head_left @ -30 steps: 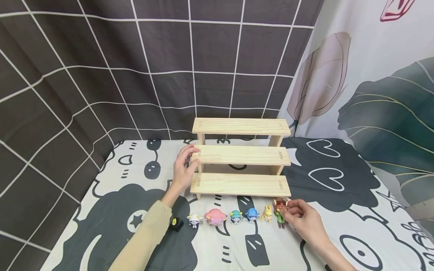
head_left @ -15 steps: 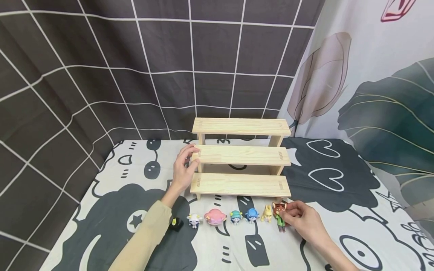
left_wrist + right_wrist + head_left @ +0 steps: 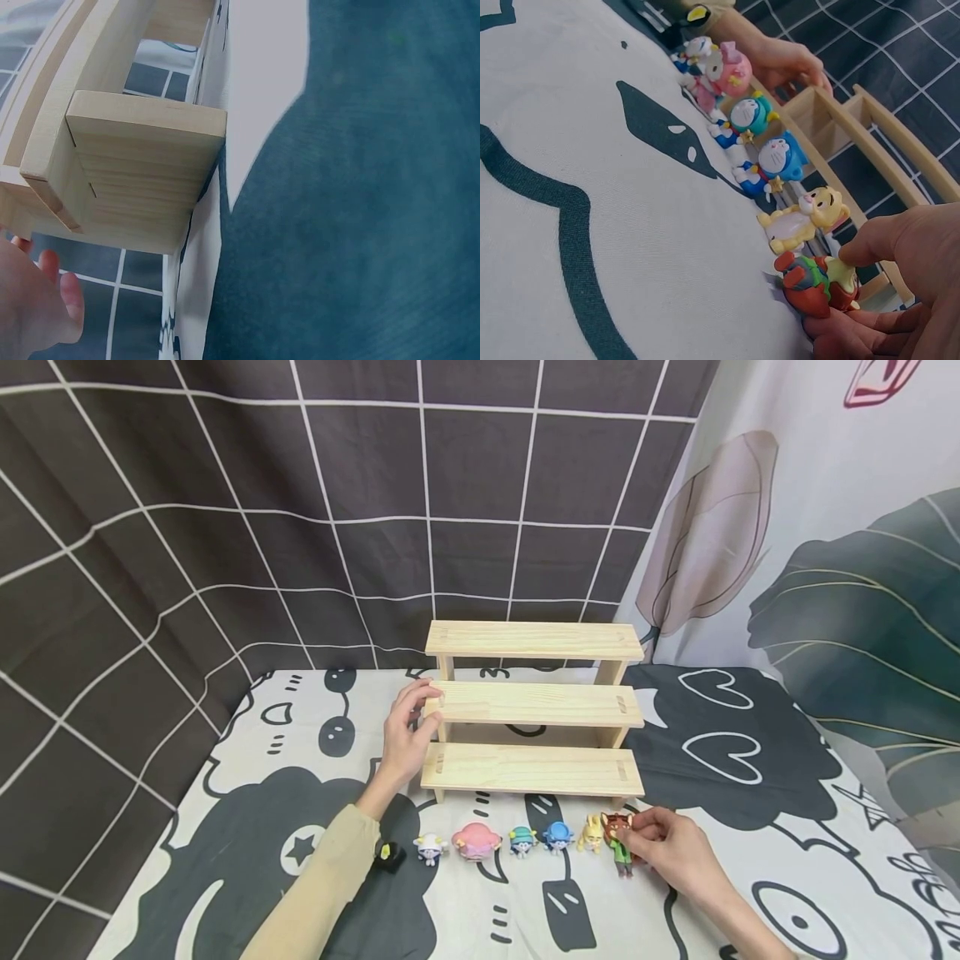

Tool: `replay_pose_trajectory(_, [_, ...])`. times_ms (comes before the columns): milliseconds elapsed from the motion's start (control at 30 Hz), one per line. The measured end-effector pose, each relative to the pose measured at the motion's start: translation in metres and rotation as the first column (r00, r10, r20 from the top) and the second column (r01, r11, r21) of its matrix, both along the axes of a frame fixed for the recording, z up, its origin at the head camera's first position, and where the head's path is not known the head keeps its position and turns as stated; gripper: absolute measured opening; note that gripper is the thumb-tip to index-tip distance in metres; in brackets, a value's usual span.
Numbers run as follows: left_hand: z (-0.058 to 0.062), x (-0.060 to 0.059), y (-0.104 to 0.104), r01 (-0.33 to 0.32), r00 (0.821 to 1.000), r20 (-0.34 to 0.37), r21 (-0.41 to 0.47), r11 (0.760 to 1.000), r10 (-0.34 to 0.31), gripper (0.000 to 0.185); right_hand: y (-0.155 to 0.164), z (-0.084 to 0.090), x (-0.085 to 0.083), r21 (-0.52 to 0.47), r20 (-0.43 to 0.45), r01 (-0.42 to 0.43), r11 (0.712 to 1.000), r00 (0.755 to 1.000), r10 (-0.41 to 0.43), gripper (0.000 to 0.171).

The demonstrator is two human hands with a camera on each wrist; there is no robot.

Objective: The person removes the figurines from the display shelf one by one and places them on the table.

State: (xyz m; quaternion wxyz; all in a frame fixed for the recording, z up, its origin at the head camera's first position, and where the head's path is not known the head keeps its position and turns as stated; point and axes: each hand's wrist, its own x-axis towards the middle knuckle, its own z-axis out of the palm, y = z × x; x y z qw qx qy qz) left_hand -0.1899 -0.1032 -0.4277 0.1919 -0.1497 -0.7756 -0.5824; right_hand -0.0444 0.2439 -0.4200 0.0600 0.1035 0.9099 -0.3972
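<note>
A three-tier wooden display shelf stands on the patterned cloth. My left hand grips the left end of its middle board, fingers bent over the edge. In front of the shelf, my right hand pinches a red-brown fox figurine in green clothes between thumb and fingers. It is at the right end of a row, close beside a yellow rabbit-like figurine. The right wrist view shows the fox figurine tilted, feet towards the camera; whether it touches the cloth I cannot tell.
Leftward along the row are a blue-capped figurine, a teal-capped one, a pink one and a white one. A small black object lies by the left sleeve. A dark checked curtain hangs behind.
My right hand has shifted the fox figurine slightly left and towards me, nearer the yellow figurine. The left hand and the shelf stay where they were.
</note>
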Motion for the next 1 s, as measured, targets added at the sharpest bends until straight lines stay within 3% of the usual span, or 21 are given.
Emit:
replay_pose_trajectory(567, [0.0003, 0.0007, 0.0008, 0.004, 1.0, 0.005, 0.007, 1.0, -0.004, 0.033, 0.0005, 0.0019, 0.0005, 0.024, 0.049, -0.004, 1.0, 0.999, 0.003, 0.029])
replay_pose_trajectory(1000, [0.0003, -0.0001, 0.0007, 0.007, 1.0, -0.01, 0.011, 1.0, -0.007, 0.032, 0.0018, 0.0036, 0.0039, 0.014, 0.04, -0.003, 1.0, 0.999, 0.002, 0.026])
